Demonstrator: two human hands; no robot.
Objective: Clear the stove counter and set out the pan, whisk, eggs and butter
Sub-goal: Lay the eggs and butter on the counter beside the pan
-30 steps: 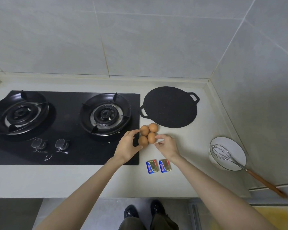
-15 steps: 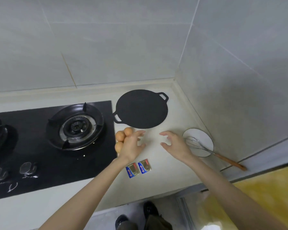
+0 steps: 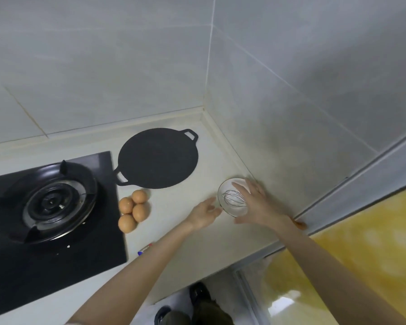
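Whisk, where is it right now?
In the head view the whisk lies in the white bowl by the right-hand wall, right of the pan, partly under the right hand.

One wide-angle view, worn on the head, looks forward and steeply down from standing height onto the table. The frame is rolled: the table's front edge climbs from 7 o'clock towards 3 o'clock. The wall corner lies at 12 o'clock, the burner at 9 o'clock and the shoes at 6 o'clock. The forearms enter from below, close to the lens, with the left hand and right hand just right of centre.
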